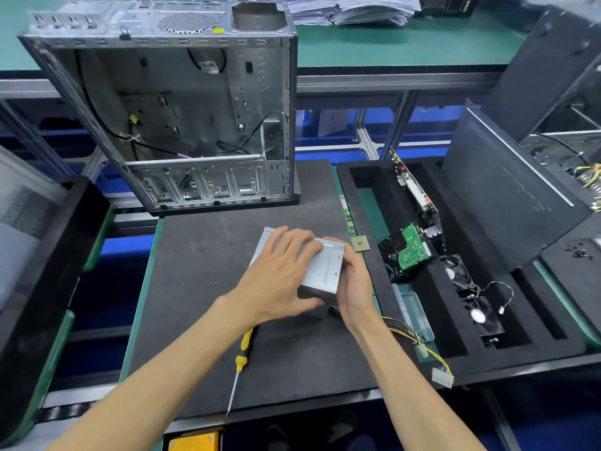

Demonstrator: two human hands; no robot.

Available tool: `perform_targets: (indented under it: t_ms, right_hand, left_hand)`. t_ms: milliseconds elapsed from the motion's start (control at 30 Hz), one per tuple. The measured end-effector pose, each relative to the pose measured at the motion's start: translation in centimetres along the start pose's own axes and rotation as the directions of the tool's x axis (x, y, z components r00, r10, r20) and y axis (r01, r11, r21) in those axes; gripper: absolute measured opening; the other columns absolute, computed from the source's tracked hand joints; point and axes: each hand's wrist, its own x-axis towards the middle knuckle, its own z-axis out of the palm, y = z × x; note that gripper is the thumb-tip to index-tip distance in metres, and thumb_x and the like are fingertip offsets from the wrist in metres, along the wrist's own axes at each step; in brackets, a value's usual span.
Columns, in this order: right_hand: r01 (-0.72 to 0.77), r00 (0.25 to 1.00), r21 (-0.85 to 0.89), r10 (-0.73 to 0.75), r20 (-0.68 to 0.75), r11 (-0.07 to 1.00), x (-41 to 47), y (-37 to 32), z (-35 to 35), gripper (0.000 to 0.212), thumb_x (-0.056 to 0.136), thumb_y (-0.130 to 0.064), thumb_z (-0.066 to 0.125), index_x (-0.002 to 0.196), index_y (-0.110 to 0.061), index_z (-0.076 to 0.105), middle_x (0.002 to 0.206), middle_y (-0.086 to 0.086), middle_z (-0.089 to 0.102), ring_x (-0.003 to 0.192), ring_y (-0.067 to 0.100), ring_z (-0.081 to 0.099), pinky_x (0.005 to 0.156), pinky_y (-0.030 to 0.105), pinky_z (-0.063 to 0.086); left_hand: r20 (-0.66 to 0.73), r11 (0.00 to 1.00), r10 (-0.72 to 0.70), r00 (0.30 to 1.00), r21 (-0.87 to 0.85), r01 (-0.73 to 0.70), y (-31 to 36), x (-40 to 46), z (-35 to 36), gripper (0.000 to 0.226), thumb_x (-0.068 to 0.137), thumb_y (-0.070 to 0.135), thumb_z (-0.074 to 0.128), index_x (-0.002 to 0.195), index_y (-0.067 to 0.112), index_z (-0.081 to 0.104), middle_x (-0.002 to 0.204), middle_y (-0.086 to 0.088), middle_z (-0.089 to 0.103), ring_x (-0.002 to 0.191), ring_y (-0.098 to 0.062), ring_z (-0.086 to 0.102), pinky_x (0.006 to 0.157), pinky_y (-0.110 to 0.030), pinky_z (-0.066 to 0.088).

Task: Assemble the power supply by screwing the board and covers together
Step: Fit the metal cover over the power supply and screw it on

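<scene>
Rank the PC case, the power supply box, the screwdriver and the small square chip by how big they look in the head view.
Largest to smallest:
1. PC case, by far.
2. Power supply, though the hands hide part of it.
3. Screwdriver: about as long as the supply, far thinner.
4. Chip.

Bright, even overhead light casts soft shadows under the hands, the metal case (pixel 182 102) shows mild glare, and wide-angle bending blurs the edges at 9 and 3 o'clock.
</scene>
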Motion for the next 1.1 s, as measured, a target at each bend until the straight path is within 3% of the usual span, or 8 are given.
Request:
perform_targets:
  t_ms: [200, 333, 467, 567, 633, 700, 733, 1100]
  right_hand:
    - [-0.043, 0.999, -0.055, 0.042, -0.023, 0.998, 0.4, 0.1, 0.4, 0.036, 0.105, -0.028, 0.038, 0.104, -0.021, 0.073, 0.104, 0.01, 0.074, 0.093, 0.023, 0.069, 0.079, 0.038, 0.054]
    - [-0.081, 0.996, -0.102, 0.078, -0.032, 0.991, 0.7, 0.2, 0.3, 0.044, 0.103, -0.037, 0.04, 0.123, -0.01, 0.068, 0.111, 0.015, 0.074, 0.098, 0.027, 0.069, 0.08, 0.037, 0.056]
    - [-0.02, 1.0, -0.164, 0.017, -0.024, 0.986, 0.6, 0.4, 0.5, 0.037, 0.093, -0.045, 0.048, 0.109, -0.023, 0.073, 0.108, 0.008, 0.075, 0.097, 0.022, 0.07, 0.081, 0.037, 0.055]
    - [-0.026, 0.999, -0.162, 0.02, -0.035, 0.986, 0.6, 0.4, 0.6, 0.032, 0.091, -0.046, 0.049, 0.099, -0.03, 0.075, 0.106, 0.005, 0.076, 0.094, 0.02, 0.071, 0.076, 0.036, 0.055]
    - [-0.035, 0.998, -0.156, 0.027, -0.054, 0.987, 0.7, 0.5, 0.6, 0.033, 0.099, -0.043, 0.046, 0.104, -0.028, 0.075, 0.11, 0.007, 0.076, 0.097, 0.023, 0.071, 0.075, 0.034, 0.055]
    - [-0.036, 0.997, -0.153, 0.025, -0.07, 0.988, 0.8, 0.5, 0.6, 0.034, 0.104, -0.039, 0.043, 0.109, -0.023, 0.073, 0.114, 0.011, 0.074, 0.1, 0.025, 0.071, 0.075, 0.034, 0.055]
    - [-0.04, 0.997, -0.152, 0.029, -0.072, 0.988, 0.8, 0.5, 0.6, 0.035, 0.104, -0.039, 0.043, 0.109, -0.023, 0.073, 0.114, 0.011, 0.074, 0.099, 0.024, 0.071, 0.075, 0.034, 0.055]
    - [-0.039, 0.999, -0.153, 0.036, -0.023, 0.987, 1.0, 0.5, 0.6, 0.035, 0.1, -0.038, 0.043, 0.11, -0.015, 0.068, 0.104, 0.01, 0.076, 0.089, 0.023, 0.073, 0.065, 0.028, 0.057]
  left_hand:
    - [-0.032, 0.995, 0.042, 0.999, 0.087, -0.039, 0.1, -0.8, 0.7, 0.073, 0.081, 0.059, 0.063, 0.136, 0.014, 0.048, 0.138, -0.015, 0.046, 0.129, -0.033, 0.042, 0.118, -0.05, 0.028]
    - [-0.082, 0.995, 0.026, 0.996, 0.101, -0.017, 0.3, -1.1, 0.5, 0.069, 0.079, 0.056, 0.07, 0.135, 0.017, 0.055, 0.133, -0.015, 0.052, 0.121, -0.033, 0.045, 0.11, -0.047, 0.035]
    - [-0.145, 0.968, -0.228, 0.963, -0.14, 0.208, 0.8, -0.9, -0.1, 0.067, 0.077, 0.068, 0.061, 0.126, 0.023, 0.059, 0.128, -0.007, 0.049, 0.12, -0.025, 0.044, 0.105, -0.04, 0.029]
    - [-0.168, 0.772, -0.612, 0.773, -0.34, 0.537, -0.3, -0.7, -0.8, 0.058, 0.082, 0.055, 0.067, 0.123, 0.016, 0.053, 0.118, 0.0, 0.045, 0.113, -0.024, 0.043, 0.094, -0.033, 0.03]
    - [0.057, 0.53, -0.786, 0.615, -0.449, 0.719, -1.8, -1.1, -1.2, 0.064, 0.081, 0.053, 0.075, 0.125, 0.013, 0.049, 0.118, 0.003, 0.043, 0.116, -0.022, 0.044, 0.096, -0.034, 0.038]
    - [0.378, 0.187, -0.789, 0.484, -0.603, 0.776, -2.5, -1.5, -1.3, 0.064, 0.077, 0.059, 0.077, 0.117, 0.016, 0.052, 0.117, 0.005, 0.054, 0.109, -0.014, 0.055, 0.085, -0.031, 0.048]
    - [0.442, 0.094, -0.766, 0.467, -0.642, 0.761, -2.5, -1.7, -1.1, 0.059, 0.077, 0.06, 0.077, 0.111, 0.017, 0.055, 0.114, 0.005, 0.059, 0.1, -0.01, 0.059, 0.075, -0.028, 0.048]
    - [0.362, 0.142, -0.745, 0.56, -0.735, 0.663, -1.5, -3.1, -1.2, 0.04, 0.088, 0.048, 0.071, 0.117, 0.024, 0.061, 0.105, 0.012, 0.067, 0.09, -0.004, 0.062, 0.06, -0.023, 0.043]
